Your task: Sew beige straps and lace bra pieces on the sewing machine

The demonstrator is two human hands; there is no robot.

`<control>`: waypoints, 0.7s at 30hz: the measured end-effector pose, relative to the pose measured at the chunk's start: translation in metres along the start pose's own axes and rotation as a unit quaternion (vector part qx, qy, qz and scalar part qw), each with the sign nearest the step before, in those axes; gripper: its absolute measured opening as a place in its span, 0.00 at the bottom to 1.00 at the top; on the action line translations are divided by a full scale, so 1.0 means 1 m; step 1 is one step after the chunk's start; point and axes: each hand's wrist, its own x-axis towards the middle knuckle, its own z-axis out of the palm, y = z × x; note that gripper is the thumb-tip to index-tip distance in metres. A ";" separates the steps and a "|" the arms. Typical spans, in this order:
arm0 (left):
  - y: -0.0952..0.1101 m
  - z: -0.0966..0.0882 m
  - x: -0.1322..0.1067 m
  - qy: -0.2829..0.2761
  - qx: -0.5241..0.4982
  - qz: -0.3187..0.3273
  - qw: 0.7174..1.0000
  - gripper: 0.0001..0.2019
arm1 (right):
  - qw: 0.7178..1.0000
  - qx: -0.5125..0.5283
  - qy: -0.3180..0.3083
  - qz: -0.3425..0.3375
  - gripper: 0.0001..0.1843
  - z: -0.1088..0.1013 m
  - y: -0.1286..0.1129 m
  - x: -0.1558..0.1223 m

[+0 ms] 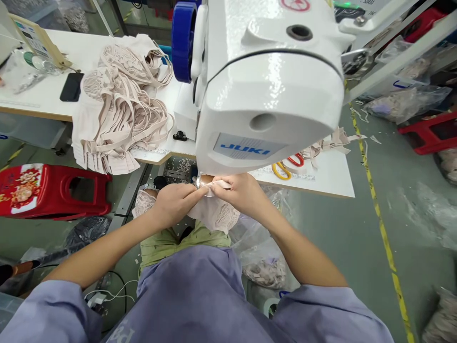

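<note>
A white JUKI sewing machine (271, 100) stands right in front of me, its head hiding part of the sewing area. Both hands meet just under it. My left hand (174, 202) pinches the edge of a pale pink lace garment (217, 214), thumb pointing toward the machine's lit needle area. From the other side my right hand (243, 193) grips the same garment, with a folded strip of it between thumb and fingers. Lace panels hang below the hands over my lap. The needle itself cannot be made out.
Many similar lace garments (117, 109) lie heaped on the table at left, beside a black phone (72, 87). Yellow-and-red-handled scissors (282, 170) rest at the right table edge. A red stool (85, 193) stands at left; plastic bags (264, 243) sit below right.
</note>
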 end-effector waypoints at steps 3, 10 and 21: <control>-0.011 0.003 -0.002 -0.021 0.011 0.022 0.999 0.19 | 1.000 -0.022 -0.019 -0.005 0.15 -0.004 -0.006 0.003; 0.000 -0.009 0.007 -0.060 0.033 0.029 0.997 0.22 | 0.997 -0.072 0.020 -0.014 0.10 0.006 0.002 -0.006; -0.022 -0.020 0.021 -0.169 0.013 0.082 0.982 0.25 | 0.955 -0.088 0.278 -0.050 0.12 0.059 0.021 -0.030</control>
